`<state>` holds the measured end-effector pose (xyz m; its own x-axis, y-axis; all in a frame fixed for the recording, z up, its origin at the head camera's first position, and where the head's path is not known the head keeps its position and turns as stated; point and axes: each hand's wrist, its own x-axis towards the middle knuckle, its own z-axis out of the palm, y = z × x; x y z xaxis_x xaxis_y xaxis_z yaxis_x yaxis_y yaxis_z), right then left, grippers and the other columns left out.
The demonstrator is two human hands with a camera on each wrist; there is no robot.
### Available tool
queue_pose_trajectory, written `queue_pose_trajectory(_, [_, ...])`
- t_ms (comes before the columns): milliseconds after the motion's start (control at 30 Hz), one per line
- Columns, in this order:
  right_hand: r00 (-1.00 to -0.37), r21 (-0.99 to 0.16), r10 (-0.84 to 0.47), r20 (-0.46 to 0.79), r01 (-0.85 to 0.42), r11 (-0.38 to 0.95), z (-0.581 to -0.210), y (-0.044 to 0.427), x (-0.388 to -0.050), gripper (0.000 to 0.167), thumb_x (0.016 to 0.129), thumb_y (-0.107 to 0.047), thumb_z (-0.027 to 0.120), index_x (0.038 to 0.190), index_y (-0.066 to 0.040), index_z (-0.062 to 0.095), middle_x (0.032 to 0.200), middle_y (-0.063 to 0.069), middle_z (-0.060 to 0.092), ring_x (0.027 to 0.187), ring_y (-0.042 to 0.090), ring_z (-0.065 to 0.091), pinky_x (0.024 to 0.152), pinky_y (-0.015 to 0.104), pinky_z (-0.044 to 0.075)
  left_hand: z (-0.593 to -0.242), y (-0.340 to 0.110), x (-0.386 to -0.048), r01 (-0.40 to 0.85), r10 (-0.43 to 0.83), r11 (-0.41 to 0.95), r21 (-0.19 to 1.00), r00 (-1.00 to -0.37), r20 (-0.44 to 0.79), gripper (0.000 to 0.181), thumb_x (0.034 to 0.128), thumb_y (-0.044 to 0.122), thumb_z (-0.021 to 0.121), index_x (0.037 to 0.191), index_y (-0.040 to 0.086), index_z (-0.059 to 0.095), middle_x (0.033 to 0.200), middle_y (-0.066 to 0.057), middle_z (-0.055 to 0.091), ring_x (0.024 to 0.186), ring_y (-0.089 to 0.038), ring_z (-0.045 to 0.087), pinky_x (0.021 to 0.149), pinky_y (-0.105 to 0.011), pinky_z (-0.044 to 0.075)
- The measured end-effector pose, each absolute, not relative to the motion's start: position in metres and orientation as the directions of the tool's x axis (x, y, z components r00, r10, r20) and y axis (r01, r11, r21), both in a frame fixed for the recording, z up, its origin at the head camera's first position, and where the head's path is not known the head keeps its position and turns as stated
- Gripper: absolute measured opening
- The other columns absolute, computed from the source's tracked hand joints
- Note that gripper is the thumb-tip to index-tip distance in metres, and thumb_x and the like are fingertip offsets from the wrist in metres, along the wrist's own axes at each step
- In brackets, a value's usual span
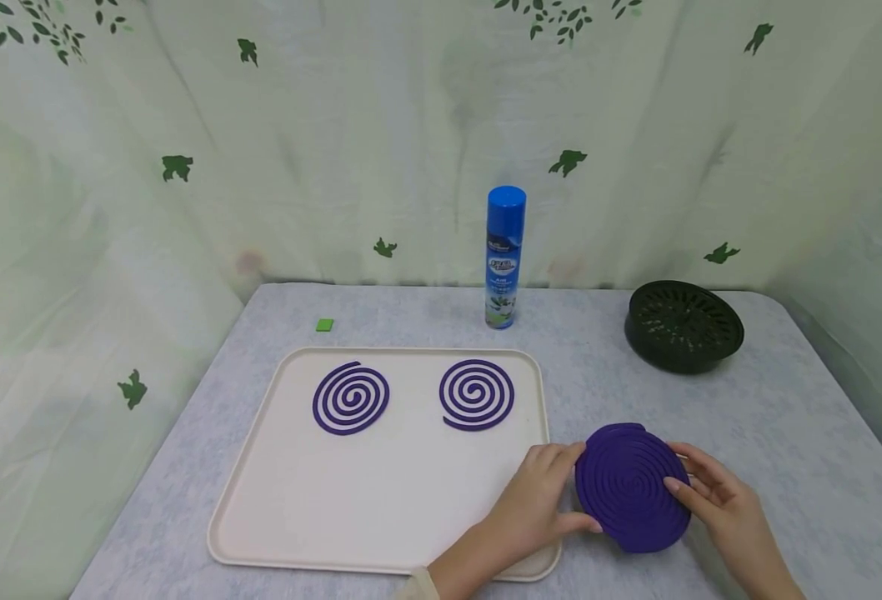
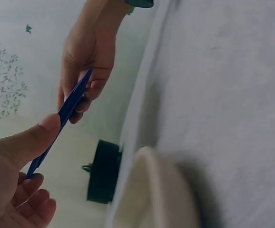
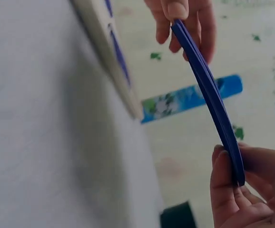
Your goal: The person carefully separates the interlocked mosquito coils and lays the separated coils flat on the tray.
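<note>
Purple disc [image 1: 636, 492] being held up at lower right

Disc being gripped from both sides, spiral-grooved face turning up to the head view. Wrist views showing it edge-on, rim layered, hanging clear of the table [image 1: 801, 433].

Left hand [image 1: 533, 498] pinching the disc's left rim, thumb lying low, fingers reaching higher. Right hand [image 1: 722, 500] gripping the right rim, thumb pressing on the face, fingers going behind. Cream cuff [image 1: 418, 585] showing on the left forearm at bottom centre, that arm crossing over the tray's near right corner.

Tray [image 1: 373, 500] lying just left of the disc, filling lower centre, pale and rimmed. Two loose purple spirals lying flat in its far half: left spiral [image 1: 353, 398], right spiral [image 1: 474, 390], well apart.

Beyond: blue can [image 1: 503, 267] standing upright, a little right of centre. Dark tin [image 1: 684, 329] sitting right of centre, upper face slotted. Small green square [image 1: 324, 325] lying behind the tray, left of centre. Pale curtain [image 1: 373, 125] hanging across the top, carrying green leaf and bird prints.
</note>
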<state>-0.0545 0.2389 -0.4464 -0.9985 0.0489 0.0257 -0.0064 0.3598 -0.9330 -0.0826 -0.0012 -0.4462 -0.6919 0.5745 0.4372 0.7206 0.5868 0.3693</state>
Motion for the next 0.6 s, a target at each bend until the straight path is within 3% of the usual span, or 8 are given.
queue_pose_trajectory(100, [-0.996, -0.962, 0.061, 0.059, -0.041, 0.271, -0.433, 0.232, -0.06, 0.048, 0.086, -0.011, 0.06, 0.13, -0.005, 0.043, 0.103, -0.003, 0.059, 0.089, 0.006, 0.059, 0.068, 0.019, 0.052, -0.43, -0.01, -0.09, 0.716, 0.583, 0.445, 0.538, -0.688, 0.433, 0.086, 0.0638, 0.029, 0.08, 0.131, 0.001, 0.036, 0.116, -0.009, 0.046, 0.094, -0.012, 0.052, 0.087, -0.012, 0.039])
queue_pose_trajectory(200, [-0.989, -0.986, 0.061, 0.134, -0.128, 0.105, -0.425, 0.223, -0.068, 0.048, 0.084, -0.001, 0.06, 0.129, -0.001, 0.043, 0.103, 0.005, 0.059, 0.089, 0.011, 0.06, 0.07, 0.021, 0.052, -0.414, -0.021, -0.098, 0.659, 0.6, 0.273, 0.701, -0.686, 0.411, 0.084, 0.0669, 0.012, 0.079, 0.135, 0.001, 0.03, 0.118, -0.012, 0.042, 0.085, -0.01, 0.055, 0.077, -0.008, 0.043])
queue_pose_trajectory(267, [-0.981, -0.983, 0.051, 0.185, -0.184, 0.029, -0.42, 0.217, -0.073, 0.049, 0.084, 0.004, 0.059, 0.129, 0.002, 0.042, 0.104, 0.007, 0.059, 0.089, 0.012, 0.06, 0.071, 0.022, 0.052, -0.406, -0.029, -0.104, 0.577, 0.601, 0.162, 0.801, -0.701, 0.383, 0.082, 0.0688, 0.004, 0.077, 0.135, 0.003, 0.029, 0.119, -0.013, 0.041, 0.084, -0.01, 0.056, 0.075, -0.013, 0.047])
queue_pose_trajectory(367, [-0.971, -0.97, 0.028, 0.238, -0.239, -0.043, -0.412, 0.204, -0.08, 0.048, 0.083, 0.008, 0.058, 0.127, 0.006, 0.041, 0.104, 0.009, 0.059, 0.089, 0.014, 0.06, 0.071, 0.023, 0.052, -0.398, -0.041, -0.112, 0.401, 0.549, 0.029, 0.916, -0.772, 0.321, 0.065, 0.0766, -0.001, 0.068, 0.133, 0.003, 0.036, 0.117, -0.014, 0.045, 0.084, -0.012, 0.057, 0.07, -0.022, 0.053])
queue_pose_trajectory(500, [-0.964, -0.962, 0.008, 0.266, -0.266, -0.063, -0.4, 0.185, -0.089, 0.043, 0.083, 0.008, 0.057, 0.124, 0.007, 0.044, 0.102, 0.008, 0.06, 0.087, 0.014, 0.06, 0.07, 0.022, 0.052, -0.394, -0.053, -0.12, 0.2, 0.419, -0.121, 0.972, -0.878, 0.233, 0.036, 0.0892, 0.0, 0.053, 0.124, -0.002, 0.046, 0.109, -0.017, 0.052, 0.08, -0.015, 0.059, 0.063, -0.035, 0.055])
queue_pose_trajectory(600, [-0.966, -0.963, 0.015, 0.258, -0.258, -0.078, -0.395, 0.174, -0.095, 0.037, 0.086, 0.006, 0.055, 0.122, 0.007, 0.047, 0.1, 0.005, 0.062, 0.085, 0.012, 0.06, 0.07, 0.022, 0.053, -0.394, -0.06, -0.125, 0.111, 0.36, -0.195, 0.974, -0.916, 0.177, 0.029, 0.0921, 0.002, 0.048, 0.121, -0.005, 0.047, 0.103, -0.017, 0.054, 0.079, -0.017, 0.06, 0.06, -0.038, 0.055])
